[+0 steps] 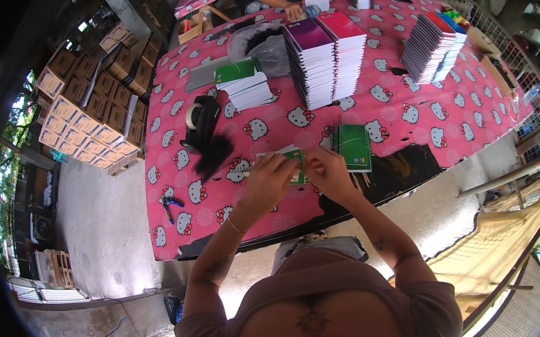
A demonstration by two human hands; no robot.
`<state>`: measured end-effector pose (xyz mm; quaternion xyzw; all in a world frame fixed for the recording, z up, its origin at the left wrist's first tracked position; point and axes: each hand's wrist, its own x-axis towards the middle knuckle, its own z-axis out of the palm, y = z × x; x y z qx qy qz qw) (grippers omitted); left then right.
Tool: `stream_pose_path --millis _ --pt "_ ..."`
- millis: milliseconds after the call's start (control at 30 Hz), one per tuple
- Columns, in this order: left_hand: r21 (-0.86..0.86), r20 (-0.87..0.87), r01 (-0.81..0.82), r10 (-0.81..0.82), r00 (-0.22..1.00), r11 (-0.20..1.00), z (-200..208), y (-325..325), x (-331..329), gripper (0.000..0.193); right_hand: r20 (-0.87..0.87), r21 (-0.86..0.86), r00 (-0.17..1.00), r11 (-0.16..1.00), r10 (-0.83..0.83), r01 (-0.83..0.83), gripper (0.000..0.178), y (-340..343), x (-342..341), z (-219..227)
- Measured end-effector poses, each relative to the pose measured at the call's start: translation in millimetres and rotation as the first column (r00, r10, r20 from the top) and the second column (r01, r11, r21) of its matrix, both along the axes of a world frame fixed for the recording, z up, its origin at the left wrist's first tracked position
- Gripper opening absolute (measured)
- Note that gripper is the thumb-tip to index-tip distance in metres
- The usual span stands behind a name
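Observation:
My left hand (270, 176) is closed over a small green-covered notebook (296, 160) at the table's near edge. White pages show behind its fingers. Just right of it, my right hand (329, 172) is curled in a pinch beside the notebook's edge; whatever lies between those fingertips is hidden. Beyond my right hand lies a green spiral notebook (353, 145), its wire binding along the left side. Farther left, a loose pile of white page blocks (251, 95) is topped by a green cover (236, 71).
Tall stacks of purple notebooks (310, 59) and red notebooks (347, 56) stand mid-table; another spiral stack (429, 51) is far right. A black tape dispenser (204, 121), dark bristles (215, 155) and blue-handled pliers (170, 207) lie left. Across the table, a person's hand (293, 11) works.

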<state>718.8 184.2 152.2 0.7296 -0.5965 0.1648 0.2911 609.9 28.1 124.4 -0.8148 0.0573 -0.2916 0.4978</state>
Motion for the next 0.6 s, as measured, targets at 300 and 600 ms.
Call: stream_pose_path --millis 300,600 --pt "-0.127 -0.625 -0.062 -0.031 0.780 0.990 0 -26 -11 0.024 0.077 0.654 0.983 0.752 -0.165 0.075 0.048 -37 -30 -15" --pt "0.081 0.008 -0.119 0.118 0.993 0.990 -96 37 17 0.030 -0.204 -0.448 0.786 0.770 -0.584 0.455 0.078 -104 -21 -97"
